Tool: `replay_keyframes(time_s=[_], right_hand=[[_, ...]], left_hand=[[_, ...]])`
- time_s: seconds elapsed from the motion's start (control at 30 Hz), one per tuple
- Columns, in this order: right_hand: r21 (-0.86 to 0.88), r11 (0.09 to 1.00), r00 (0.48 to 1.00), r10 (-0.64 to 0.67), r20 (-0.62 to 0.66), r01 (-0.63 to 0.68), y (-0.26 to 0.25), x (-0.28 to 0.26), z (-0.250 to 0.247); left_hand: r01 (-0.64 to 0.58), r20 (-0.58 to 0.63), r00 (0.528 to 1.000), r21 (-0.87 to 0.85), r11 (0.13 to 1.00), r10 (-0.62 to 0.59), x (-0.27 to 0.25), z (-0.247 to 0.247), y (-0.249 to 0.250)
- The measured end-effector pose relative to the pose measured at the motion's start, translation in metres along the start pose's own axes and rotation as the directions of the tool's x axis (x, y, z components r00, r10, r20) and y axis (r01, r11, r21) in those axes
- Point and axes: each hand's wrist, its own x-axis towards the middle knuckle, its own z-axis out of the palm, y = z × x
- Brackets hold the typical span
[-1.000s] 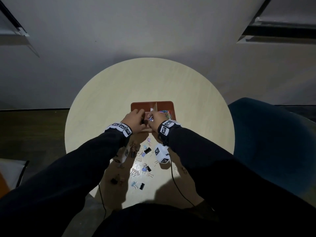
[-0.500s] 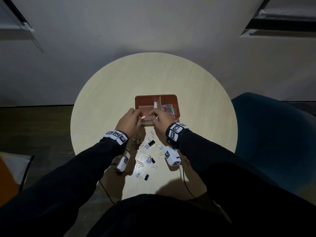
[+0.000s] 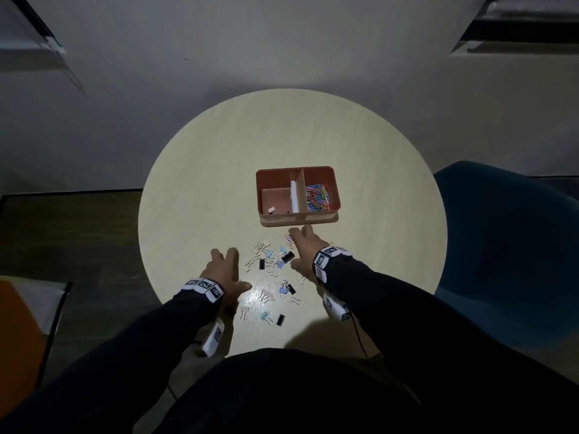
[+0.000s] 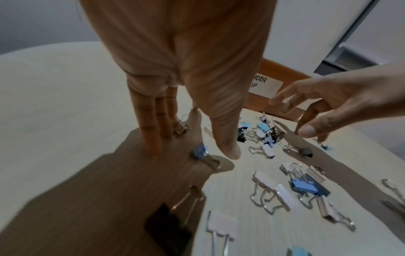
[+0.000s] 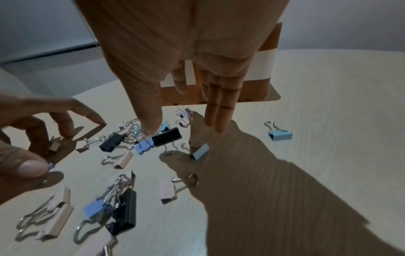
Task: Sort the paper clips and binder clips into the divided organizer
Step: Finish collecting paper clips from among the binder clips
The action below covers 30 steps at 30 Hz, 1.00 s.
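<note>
The table under both hands looks like pale, smooth wood. Binder clips between the hands have shiny metal handles. The organizer beyond the fingers wears paper labels.

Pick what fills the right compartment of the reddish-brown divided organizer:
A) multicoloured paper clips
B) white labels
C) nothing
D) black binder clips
A: the reddish-brown divided organizer holds a heap of multicoloured paper clips in its right compartment.

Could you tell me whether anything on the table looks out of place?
Binder clips lie scattered on the table before the organizer, unsorted. Its left compartment holds only a couple; paper clips fill the right. Nothing looks damaged.
</note>
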Motion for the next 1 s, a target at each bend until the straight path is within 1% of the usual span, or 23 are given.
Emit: replay_keyframes(time_s=[0.17,0.27,0.4,0.53,0.8,1.0], right_hand=[[-0.029,0.999,0.998,0.015,0.062,-0.013,-0.006,0.011,0.006],[-0.077,0.997,0.998,0.004,0.070,0.001,-0.008,0.015,0.011],[-0.131,0.991,0.998,-0.015,0.062,0.023,-0.013,0.020,0.015],[-0.158,0.987,0.997,-0.007,0.077,0.019,-0.019,0.021,0.018],[-0.115,0.993,0.996,0.008,0.084,0.002,-0.017,0.018,0.032],[-0.068,0.997,0.996,0.032,0.083,-0.026,-0.017,0.014,0.032]], left_hand=[[-0.101,-0.010,0.995,-0.026,0.995,0.100,0.013,0.002,0.018],[-0.141,-0.013,0.990,0.020,0.990,0.142,0.024,0.002,0.028],[-0.146,-0.019,0.989,0.072,0.987,0.147,0.036,-0.001,0.046],[-0.159,0.013,0.987,0.080,0.984,0.159,0.046,-0.004,0.060],[-0.169,0.068,0.984,0.092,0.981,0.163,0.056,-0.003,0.067],[-0.185,0.056,0.982,0.090,0.979,0.181,0.051,0.001,0.064]])
